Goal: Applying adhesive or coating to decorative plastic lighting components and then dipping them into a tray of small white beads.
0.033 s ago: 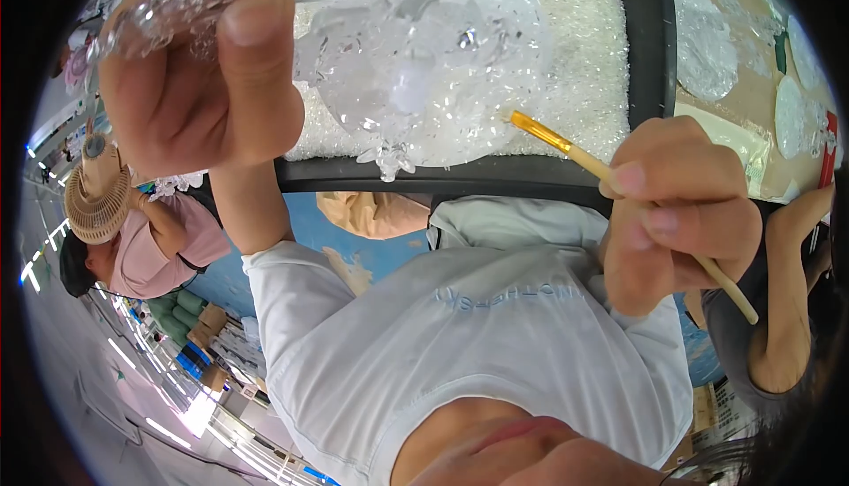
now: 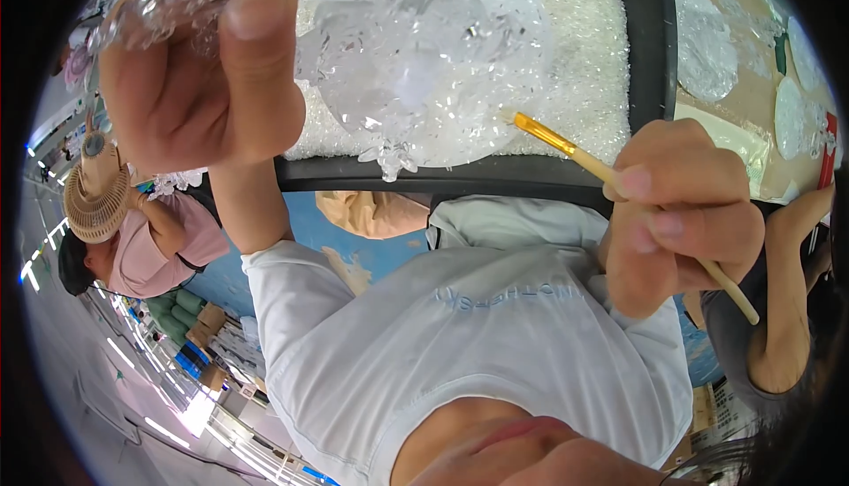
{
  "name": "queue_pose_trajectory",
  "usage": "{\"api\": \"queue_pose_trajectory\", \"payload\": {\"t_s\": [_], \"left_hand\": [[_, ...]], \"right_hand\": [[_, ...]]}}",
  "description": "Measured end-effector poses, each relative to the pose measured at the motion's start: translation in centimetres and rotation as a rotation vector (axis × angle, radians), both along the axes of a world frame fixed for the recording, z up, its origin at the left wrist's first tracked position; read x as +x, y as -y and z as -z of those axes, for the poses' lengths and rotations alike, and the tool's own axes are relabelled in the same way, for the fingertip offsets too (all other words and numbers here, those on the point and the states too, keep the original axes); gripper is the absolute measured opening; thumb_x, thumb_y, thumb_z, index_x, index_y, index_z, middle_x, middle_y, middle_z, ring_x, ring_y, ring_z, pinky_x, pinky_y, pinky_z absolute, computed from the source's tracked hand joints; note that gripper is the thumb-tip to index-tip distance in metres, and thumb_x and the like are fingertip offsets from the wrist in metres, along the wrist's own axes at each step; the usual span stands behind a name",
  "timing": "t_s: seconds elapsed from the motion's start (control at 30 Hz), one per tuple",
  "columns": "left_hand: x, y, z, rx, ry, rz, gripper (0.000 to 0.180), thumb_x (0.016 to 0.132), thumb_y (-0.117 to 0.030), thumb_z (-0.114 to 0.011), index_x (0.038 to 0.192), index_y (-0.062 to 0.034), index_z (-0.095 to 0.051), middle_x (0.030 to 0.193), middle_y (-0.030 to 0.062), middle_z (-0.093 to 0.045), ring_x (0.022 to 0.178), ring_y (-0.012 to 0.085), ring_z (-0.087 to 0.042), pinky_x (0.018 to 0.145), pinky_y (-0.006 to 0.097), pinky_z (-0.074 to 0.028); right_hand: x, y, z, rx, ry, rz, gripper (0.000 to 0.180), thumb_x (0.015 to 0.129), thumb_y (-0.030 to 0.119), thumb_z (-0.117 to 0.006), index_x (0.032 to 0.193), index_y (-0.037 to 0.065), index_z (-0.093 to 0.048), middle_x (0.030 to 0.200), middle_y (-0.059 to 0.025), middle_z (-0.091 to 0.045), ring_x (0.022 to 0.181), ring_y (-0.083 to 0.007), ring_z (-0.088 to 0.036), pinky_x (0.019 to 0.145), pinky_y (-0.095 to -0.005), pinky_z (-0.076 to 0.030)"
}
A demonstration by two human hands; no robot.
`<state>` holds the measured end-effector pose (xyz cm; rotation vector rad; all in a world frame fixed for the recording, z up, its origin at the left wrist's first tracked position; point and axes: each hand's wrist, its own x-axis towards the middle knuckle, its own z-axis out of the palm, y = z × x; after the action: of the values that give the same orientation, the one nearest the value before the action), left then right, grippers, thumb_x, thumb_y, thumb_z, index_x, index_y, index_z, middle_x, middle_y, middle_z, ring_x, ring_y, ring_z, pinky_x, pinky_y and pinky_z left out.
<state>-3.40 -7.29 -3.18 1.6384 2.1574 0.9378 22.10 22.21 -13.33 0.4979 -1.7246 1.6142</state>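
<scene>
My left hand (image 2: 203,79) is closed, its thumb and fingers pinching a clear beaded stem (image 2: 168,4) at the upper left. To its right hangs a clear plastic ornament (image 2: 424,61), a rounded translucent piece with small facets and flakes on it and a pointed bit at its lower edge. Whether the stem joins the ornament is hard to make out. In my right hand (image 2: 685,212) is a thin paintbrush (image 2: 562,143) with a pale wooden handle and yellow ferrule. Its bristle tip is at the ornament's lower right edge.
Beneath the ornament lies a black-rimmed tray (image 2: 650,44) of white glittering granules (image 2: 588,53). More clear ornaments (image 2: 705,44) lie on a brown surface at right. Co-workers sit on both sides; the left one is near a tan fan (image 2: 97,181).
Both hands keep their grips. The brush has shifted very slightly to the right; the ornament looks almost unmoved.
</scene>
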Motion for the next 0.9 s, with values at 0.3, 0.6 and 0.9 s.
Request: {"api": "queue_pose_trajectory", "payload": {"t_s": [0.3,0.6,0.9], "left_hand": [[8.9,-9.1,3.9,0.456,-0.406,-0.554,0.034,0.097,-0.03,-0.067,0.11,0.0,-0.059,0.099,0.014,-0.071,0.082,0.0132,-0.064,0.073,0.022,-0.05],[7.5,-9.2,4.0,0.482,-0.464,-0.383,0.033,0.098,-0.03,-0.067,0.107,0.0011,-0.061,0.097,0.0126,-0.071,0.081,0.0127,-0.062,0.073,0.023,-0.048],[6.0,-8.8,4.1,0.507,-0.428,-0.27,0.029,0.098,-0.02,-0.066,0.108,0.006,-0.059,0.096,0.0158,-0.07,0.08,0.0131,-0.062,0.071,0.022,-0.048]], "right_hand": [[-0.4,0.4,-0.2,0.018,0.01,0.013,0.017,0.085,0.001,-0.059,0.102,0.003,-0.055,0.098,-0.0216,-0.063,0.06,-0.0193,-0.053,0.051,-0.03,-0.046],[-0.5,0.5,-0.3,0.023,0.022,0.005,0.015,0.085,0.002,-0.06,0.099,0.001,-0.056,0.096,-0.0223,-0.063,0.058,-0.0193,-0.053,0.049,-0.03,-0.045],[-0.9,1.0,0.1,0.063,-0.01,0.039,0.015,0.086,0.004,-0.061,0.1,0.0,-0.056,0.095,-0.0246,-0.064,0.056,-0.0203,-0.055,0.05,-0.0301,-0.048]]}}
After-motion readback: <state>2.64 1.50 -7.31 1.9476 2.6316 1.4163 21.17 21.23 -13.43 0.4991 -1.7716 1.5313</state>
